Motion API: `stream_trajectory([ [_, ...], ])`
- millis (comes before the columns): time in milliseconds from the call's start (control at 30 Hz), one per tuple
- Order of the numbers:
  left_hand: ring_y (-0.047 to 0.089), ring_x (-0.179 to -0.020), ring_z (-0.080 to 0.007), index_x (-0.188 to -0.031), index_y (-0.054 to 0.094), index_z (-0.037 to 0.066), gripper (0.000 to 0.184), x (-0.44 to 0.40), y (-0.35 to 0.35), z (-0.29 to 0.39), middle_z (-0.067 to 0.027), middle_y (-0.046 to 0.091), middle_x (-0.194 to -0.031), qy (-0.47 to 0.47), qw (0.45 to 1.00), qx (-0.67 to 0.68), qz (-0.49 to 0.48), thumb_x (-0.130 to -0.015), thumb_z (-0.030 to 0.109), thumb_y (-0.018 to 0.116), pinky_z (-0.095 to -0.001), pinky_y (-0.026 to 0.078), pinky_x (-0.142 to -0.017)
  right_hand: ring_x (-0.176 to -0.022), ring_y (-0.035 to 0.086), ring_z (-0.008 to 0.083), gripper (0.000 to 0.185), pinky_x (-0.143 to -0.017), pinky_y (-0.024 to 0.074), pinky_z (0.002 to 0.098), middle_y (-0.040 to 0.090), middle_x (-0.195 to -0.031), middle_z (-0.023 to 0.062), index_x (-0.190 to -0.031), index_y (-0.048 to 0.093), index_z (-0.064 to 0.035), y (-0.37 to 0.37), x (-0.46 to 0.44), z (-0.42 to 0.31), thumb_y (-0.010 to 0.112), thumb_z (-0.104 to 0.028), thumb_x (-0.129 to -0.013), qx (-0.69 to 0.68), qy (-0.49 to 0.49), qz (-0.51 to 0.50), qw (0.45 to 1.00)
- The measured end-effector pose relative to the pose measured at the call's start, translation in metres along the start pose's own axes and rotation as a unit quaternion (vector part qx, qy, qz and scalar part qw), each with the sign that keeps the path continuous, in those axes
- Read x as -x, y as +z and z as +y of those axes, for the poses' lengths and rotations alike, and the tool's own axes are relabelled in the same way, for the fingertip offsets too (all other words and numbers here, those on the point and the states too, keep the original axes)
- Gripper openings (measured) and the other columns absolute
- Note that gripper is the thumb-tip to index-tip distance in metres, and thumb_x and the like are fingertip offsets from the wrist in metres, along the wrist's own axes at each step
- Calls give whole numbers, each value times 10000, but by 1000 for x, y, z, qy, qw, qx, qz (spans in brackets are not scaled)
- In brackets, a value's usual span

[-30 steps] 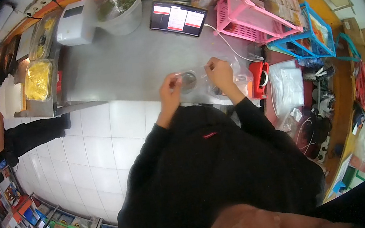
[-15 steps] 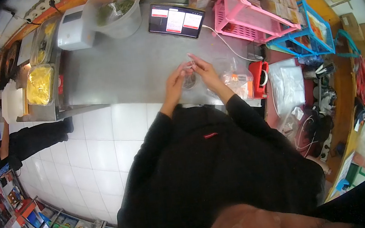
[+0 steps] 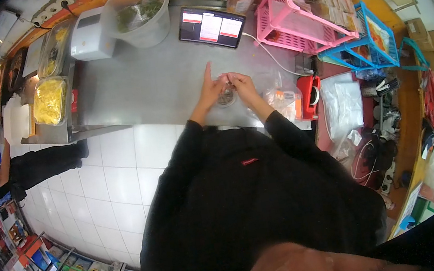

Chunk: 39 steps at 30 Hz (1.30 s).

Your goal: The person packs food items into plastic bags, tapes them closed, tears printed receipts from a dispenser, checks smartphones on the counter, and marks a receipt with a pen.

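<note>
Left hand (image 3: 212, 89): bare, index finger lifted straight, thumb and remaining fingers drawn inward; the lifted finger seems held aside so the fingertip work has room.
Right hand (image 3: 243, 84): bare, fingers curled, its tips meeting those of the left hand, perhaps so each steadies the other.
Pinch: fingertips brought together; whether they grasp something thin, I cannot tell.
Small round transparent plastic cup (image 3: 227, 99): on the smooth grey metal table (image 3: 117, 88), between the wrists near the front edge, probably for easy reach by both hands; contact with the fingers cannot be made out.
Transparent plastic bag with orange label (image 3: 284, 96): beside the right forearm.
Red tape dispenser (image 3: 306, 97): just past the bag, likely placed within the right hand's reach.
Black-framed rectangular tablet (image 3: 212, 25): beyond the hands, lit screen toward the person, presumably for reading while both hands are busy.
Large translucent round plastic tub (image 3: 144, 40): at the back, holding greens, probably set there out of the arms' way.
</note>
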<state>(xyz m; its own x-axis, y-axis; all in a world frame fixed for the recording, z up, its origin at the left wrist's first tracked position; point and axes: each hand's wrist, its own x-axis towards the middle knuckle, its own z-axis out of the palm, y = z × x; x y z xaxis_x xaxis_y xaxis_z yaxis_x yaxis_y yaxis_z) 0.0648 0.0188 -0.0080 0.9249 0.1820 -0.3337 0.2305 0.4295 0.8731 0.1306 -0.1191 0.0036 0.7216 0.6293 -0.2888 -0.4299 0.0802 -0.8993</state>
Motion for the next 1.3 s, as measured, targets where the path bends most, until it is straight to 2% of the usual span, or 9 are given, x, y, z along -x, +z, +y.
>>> stream_trajectory([
  [100,562,-810,-108,-1450,310,87,578,-8,-13,13,-94,634,-900,-141,977,144,-68,-948,192,578,-258,448,-718,-788,641,140,338,-756,511,274,674,-905,82,-1218,583,34,-1,0,5,459,-200,-1007,-52,2,-5,999],
  [167,581,-869,-127,-1454,316,87,600,-19,-29,-8,-119,641,-945,-101,947,221,-210,-934,202,593,-273,456,-755,-770,638,135,343,-739,511,270,672,-881,80,-1241,569,25,-2,-1,4,456,-201,-1009,-36,6,-18,999],
  [267,598,-825,-131,-1389,396,73,551,-21,-29,-9,-88,647,-913,-119,977,116,-135,-891,133,625,-271,470,-742,-759,634,118,320,-715,509,252,686,-892,83,-1226,587,13,-2,-4,3,504,-184,-988,47,-34,-2,998],
  [467,589,-731,-103,-1344,419,62,640,-11,-10,1,-23,637,-799,95,980,-177,2,-781,33,724,-234,459,-661,-810,660,119,272,-735,519,245,716,-900,105,-1139,646,-3,-2,-7,-5,623,-2,-868,136,-80,32,987],
  [667,604,-727,-91,-1330,435,44,629,-4,-14,10,-17,629,-765,7,996,29,-82,-763,-23,699,-229,479,-685,-827,667,128,367,-758,530,249,709,-901,107,-1191,573,16,-15,-3,-17,640,57,-832,123,-64,-6,990],
  [867,623,-725,-106,-1243,506,58,529,-11,-18,7,-51,643,-776,95,987,-66,-107,-764,25,728,-274,493,-662,-807,670,143,415,-734,537,257,707,-876,116,-1196,543,28,-6,0,-27,664,68,-801,126,-54,3,991],
  [967,640,-703,-131,-1151,571,56,424,-5,-3,4,-74,642,-751,240,925,-292,39,-750,7,700,-298,506,-655,-799,672,143,423,-685,541,254,706,-851,104,-1168,550,29,-11,-4,-24,686,75,-770,162,-64,26,984],
  [1067,645,-667,-174,-987,651,52,240,-6,9,-13,-92,636,-722,298,910,-239,162,-750,20,669,-311,503,-635,-794,671,132,387,-628,535,249,704,-833,80,-1118,571,9,-5,-1,-29,696,72,-757,134,-75,22,988],
  [1300,625,-692,-155,-892,726,23,150,-20,-14,-17,-78,661,-754,96,961,-252,59,-798,116,655,-286,465,-619,-754,680,120,246,-636,543,254,698,-809,82,-954,630,-22,-1,1,-18,710,54,-734,313,-161,95,931],
])
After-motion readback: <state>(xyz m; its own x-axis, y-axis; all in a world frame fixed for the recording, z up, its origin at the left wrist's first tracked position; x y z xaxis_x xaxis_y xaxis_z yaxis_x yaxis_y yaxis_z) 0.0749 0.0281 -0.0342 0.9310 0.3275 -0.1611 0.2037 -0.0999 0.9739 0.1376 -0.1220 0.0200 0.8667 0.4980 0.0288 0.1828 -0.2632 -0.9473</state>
